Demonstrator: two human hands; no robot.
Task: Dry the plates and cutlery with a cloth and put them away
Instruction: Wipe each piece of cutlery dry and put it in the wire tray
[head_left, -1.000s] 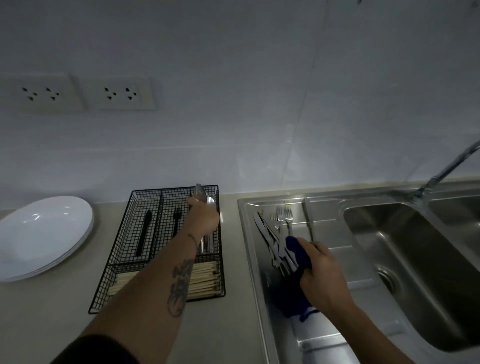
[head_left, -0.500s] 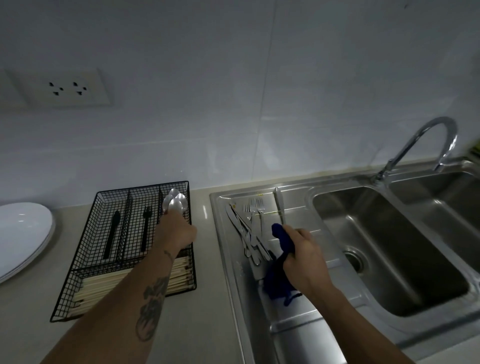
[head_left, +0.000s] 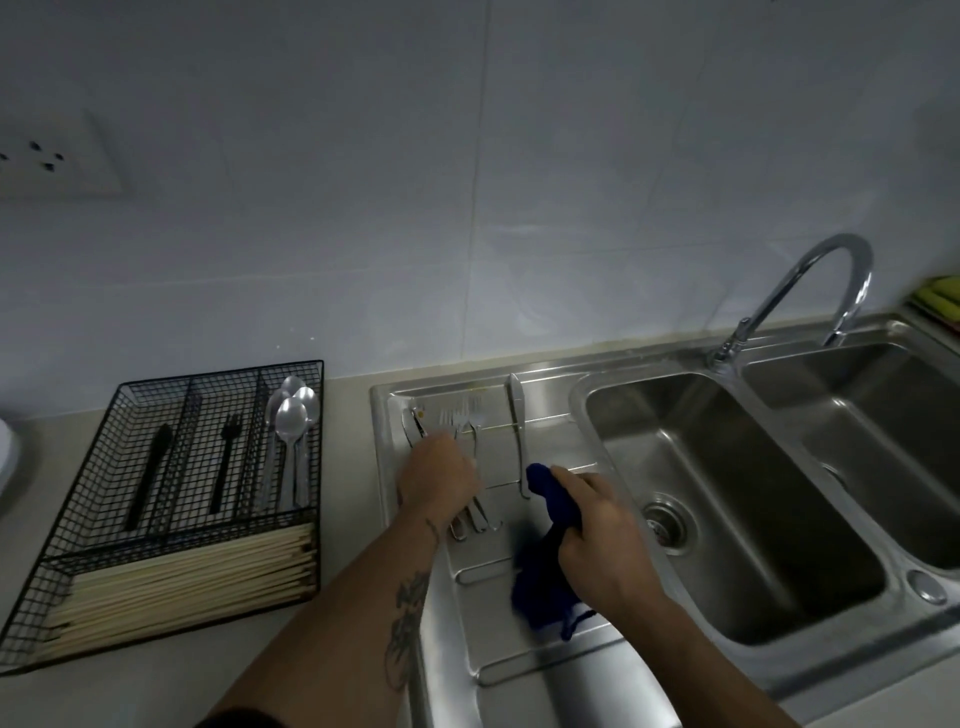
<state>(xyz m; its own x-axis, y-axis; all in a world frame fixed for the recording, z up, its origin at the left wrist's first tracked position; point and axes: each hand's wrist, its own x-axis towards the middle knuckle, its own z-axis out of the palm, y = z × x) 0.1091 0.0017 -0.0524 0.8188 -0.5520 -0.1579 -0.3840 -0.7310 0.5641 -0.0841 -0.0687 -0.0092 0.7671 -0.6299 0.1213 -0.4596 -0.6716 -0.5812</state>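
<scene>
Several forks and knives (head_left: 470, 415) lie in a loose pile on the steel draining board (head_left: 524, 649). My left hand (head_left: 439, 473) is down on this pile, its back turned up and its fingertips hidden. One knife (head_left: 517, 415) lies apart, just right of the pile. My right hand (head_left: 597, 535) grips a dark blue cloth (head_left: 545, 592) over the board. Three dry spoons (head_left: 291, 431) rest in the right slot of the black wire cutlery basket (head_left: 119, 525). A white plate's edge (head_left: 6, 452) shows at far left.
The basket also holds a black knife (head_left: 150, 467), a black fork (head_left: 226, 457) and a front row of chopsticks (head_left: 182, 582). A double sink (head_left: 727, 499) with a curved tap (head_left: 810, 291) lies to the right. Wall sockets (head_left: 47, 156) sit upper left.
My left hand let go of the spoons in the basket and crossed right onto the cutlery pile on the draining board. The view swung right. The cloth hand barely moved.
</scene>
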